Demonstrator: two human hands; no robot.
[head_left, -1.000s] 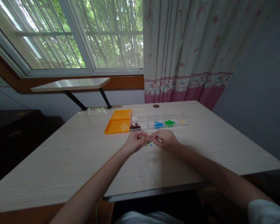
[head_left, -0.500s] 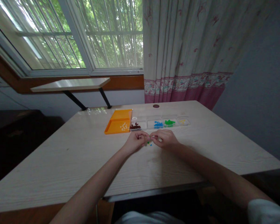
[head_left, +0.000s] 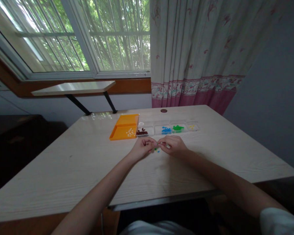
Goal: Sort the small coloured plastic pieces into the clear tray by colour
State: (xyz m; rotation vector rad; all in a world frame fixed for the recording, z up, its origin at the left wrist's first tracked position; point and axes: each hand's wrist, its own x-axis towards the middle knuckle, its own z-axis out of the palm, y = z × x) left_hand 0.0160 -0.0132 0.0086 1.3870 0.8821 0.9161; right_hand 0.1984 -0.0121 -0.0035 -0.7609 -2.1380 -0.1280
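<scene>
My left hand point(head_left: 142, 147) and my right hand point(head_left: 171, 144) meet fingertip to fingertip just above the table. Both are closed in a pinch. Whatever sits between the fingers is too small to make out. Right under them a few tiny pieces lie on the tabletop, among them a green piece point(head_left: 155, 149) and a blue piece point(head_left: 158, 151). Beyond my hands stand clear plastic boxes with small pieces sorted by colour: dark brown pieces point(head_left: 142, 132), blue pieces point(head_left: 166, 130), green pieces point(head_left: 178, 128) and a few yellow pieces point(head_left: 192, 126).
An open orange case point(head_left: 117, 133) with small white pieces point(head_left: 130, 132) lies left of the clear boxes. At the back left a raised shelf point(head_left: 75, 87) stands on black legs. A dark round cap point(head_left: 164, 111) is set into the table point(head_left: 88, 173) near its far edge.
</scene>
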